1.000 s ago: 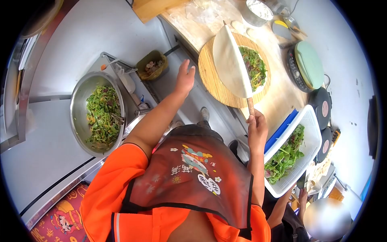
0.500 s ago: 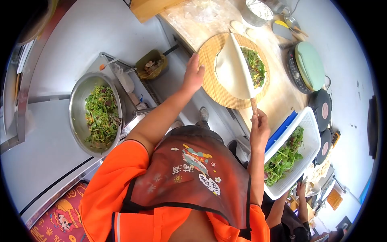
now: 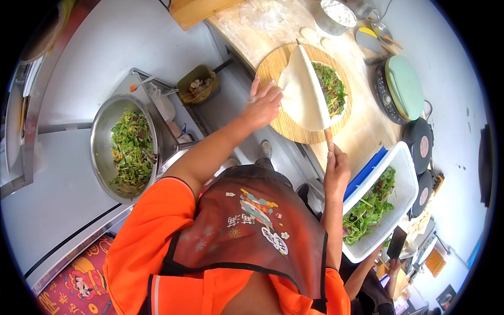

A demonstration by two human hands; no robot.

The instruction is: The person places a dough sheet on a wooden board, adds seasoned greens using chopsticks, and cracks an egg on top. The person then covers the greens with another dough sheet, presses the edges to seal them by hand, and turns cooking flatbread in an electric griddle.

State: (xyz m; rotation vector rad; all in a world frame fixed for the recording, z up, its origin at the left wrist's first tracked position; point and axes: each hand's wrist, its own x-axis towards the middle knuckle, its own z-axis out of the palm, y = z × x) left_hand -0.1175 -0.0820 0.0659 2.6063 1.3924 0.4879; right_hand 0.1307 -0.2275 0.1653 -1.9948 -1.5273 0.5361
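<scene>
A round bamboo board (image 3: 266, 66) lies on the worktop. On it a pale sheet of dough (image 3: 303, 92) hangs folded over a thin rolling pin (image 3: 329, 137), whose far tip pokes out beyond the sheet. Chopped greens (image 3: 329, 86) show on the dough round's uncovered right part. My right hand (image 3: 336, 170) is closed around the pin's near end. Over the board's left edge, my left hand (image 3: 264, 105) has its fingers stretched out, with the fingertips at the left edge of the dough.
Right of my right arm sits a white plastic basket (image 3: 407, 181) of leafy greens. A steel bowl (image 3: 100, 142) of chopped greens stands at left. A green-lidded griddle (image 3: 404, 86) and a flour pot (image 3: 328, 23) are on the worktop. Another person's hand (image 3: 392, 269) shows lower right, near a dark phone-like object.
My left hand has moved right, from the board's edge to the dough's left edge. My right hand still holds the rolling pin. A dark object now shows by the other person's hands.
</scene>
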